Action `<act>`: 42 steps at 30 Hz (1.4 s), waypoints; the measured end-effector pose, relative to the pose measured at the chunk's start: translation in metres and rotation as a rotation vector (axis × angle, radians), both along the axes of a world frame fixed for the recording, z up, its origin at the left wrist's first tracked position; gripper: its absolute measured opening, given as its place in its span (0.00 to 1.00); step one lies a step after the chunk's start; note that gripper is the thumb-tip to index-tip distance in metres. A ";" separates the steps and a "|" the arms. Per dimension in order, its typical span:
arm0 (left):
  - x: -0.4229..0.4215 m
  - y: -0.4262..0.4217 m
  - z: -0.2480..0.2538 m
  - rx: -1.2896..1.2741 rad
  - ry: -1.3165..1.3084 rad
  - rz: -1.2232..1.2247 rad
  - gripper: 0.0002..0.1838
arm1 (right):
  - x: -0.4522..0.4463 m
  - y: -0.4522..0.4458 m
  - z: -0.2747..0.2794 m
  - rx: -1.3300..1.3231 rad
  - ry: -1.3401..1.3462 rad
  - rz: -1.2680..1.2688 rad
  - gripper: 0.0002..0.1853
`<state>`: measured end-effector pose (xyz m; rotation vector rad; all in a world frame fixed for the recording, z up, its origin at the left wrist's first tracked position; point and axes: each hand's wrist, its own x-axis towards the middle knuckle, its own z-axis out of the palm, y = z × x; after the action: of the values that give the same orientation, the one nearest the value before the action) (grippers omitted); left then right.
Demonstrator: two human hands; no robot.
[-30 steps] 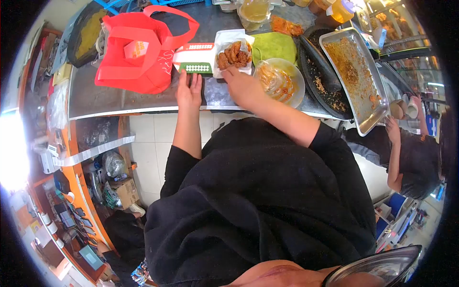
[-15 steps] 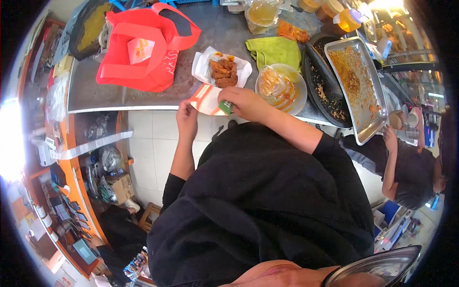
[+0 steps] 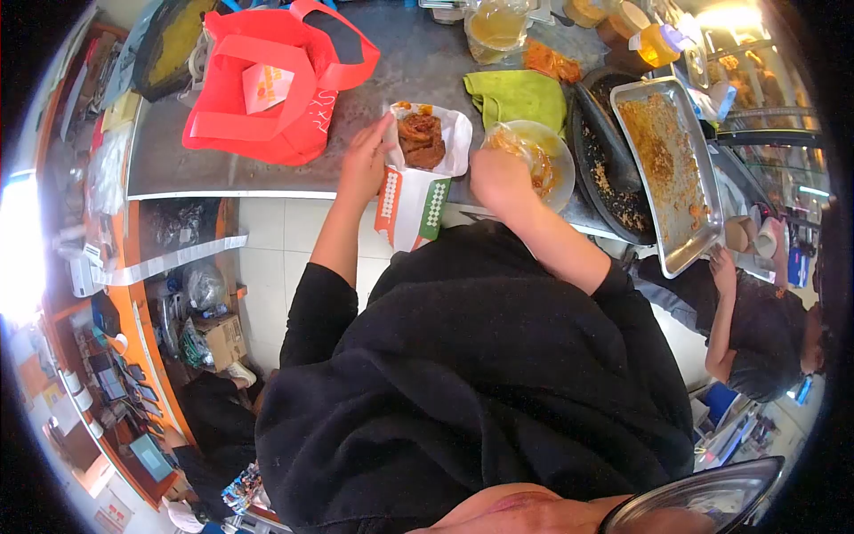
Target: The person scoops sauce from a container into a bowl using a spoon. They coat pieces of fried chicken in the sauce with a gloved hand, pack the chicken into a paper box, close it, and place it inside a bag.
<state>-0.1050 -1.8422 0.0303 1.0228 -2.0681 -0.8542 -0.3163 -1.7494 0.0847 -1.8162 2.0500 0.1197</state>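
Pieces of brown sauced fried food lie in a white paper-lined tray near the table's front edge. My left hand grips the tray's left side, fingers together along the paper. A printed paper sleeve, white with red and green bands, hangs over the table edge just below the tray. My right hand is curled at the left rim of a sauce-smeared plate, close to crumpled clear plastic on it. Its fingertips are hidden beneath the hand.
A red tote bag stands on the left. Behind the plate are a green cloth and a tub of yellowish liquid. A black mortar and crumb-covered metal tray sit right. Another person is at far right.
The paper sleeve has left both hands and now hangs below the food tray. My left hand has moved up to the tray; my right hand has moved right to the plate.
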 end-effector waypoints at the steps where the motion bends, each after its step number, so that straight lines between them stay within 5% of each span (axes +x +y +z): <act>1: -0.005 0.002 0.004 -0.025 -0.021 -0.030 0.26 | 0.002 -0.002 -0.003 -0.021 -0.011 -0.027 0.10; 11: -0.021 0.008 0.007 -0.343 -0.402 0.056 0.44 | 0.017 -0.020 -0.015 -0.407 0.003 0.026 0.14; 14: -0.024 0.013 0.015 -0.358 -0.194 0.180 0.43 | 0.017 -0.026 -0.015 -0.418 -0.034 0.132 0.18; 17: -0.001 0.013 -0.011 -0.461 -0.050 0.144 0.36 | 0.014 -0.026 -0.017 -0.473 -0.046 0.190 0.20; 21: 0.041 0.014 -0.011 -0.661 -0.455 -0.268 0.28 | 0.007 -0.006 -0.012 -0.594 -0.110 0.300 0.21; 24: 0.041 0.031 0.018 -0.661 -0.650 -0.467 0.18 | 0.013 0.009 -0.015 -0.529 -0.318 0.661 0.19; 27: 0.045 0.031 0.020 -0.591 -0.568 -0.551 0.15 | 0.019 0.018 -0.020 -0.426 -0.342 0.690 0.15; 33: 0.055 0.023 0.025 -0.418 -0.120 -0.170 0.25 | -0.001 0.022 -0.012 -0.596 -0.601 0.379 0.14; 36: 0.044 0.034 0.020 -0.053 0.131 -0.025 0.25 | -0.003 0.021 -0.008 -0.588 -0.675 0.039 0.19; 42: 0.018 0.032 0.001 0.519 0.704 0.346 0.11 | 0.015 -0.007 0.001 -0.383 -0.550 -0.105 0.26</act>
<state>-0.0867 -1.8097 0.0309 1.0872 -1.0672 -1.3574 -0.3010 -1.7565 0.0853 -1.6843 1.8337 -0.7633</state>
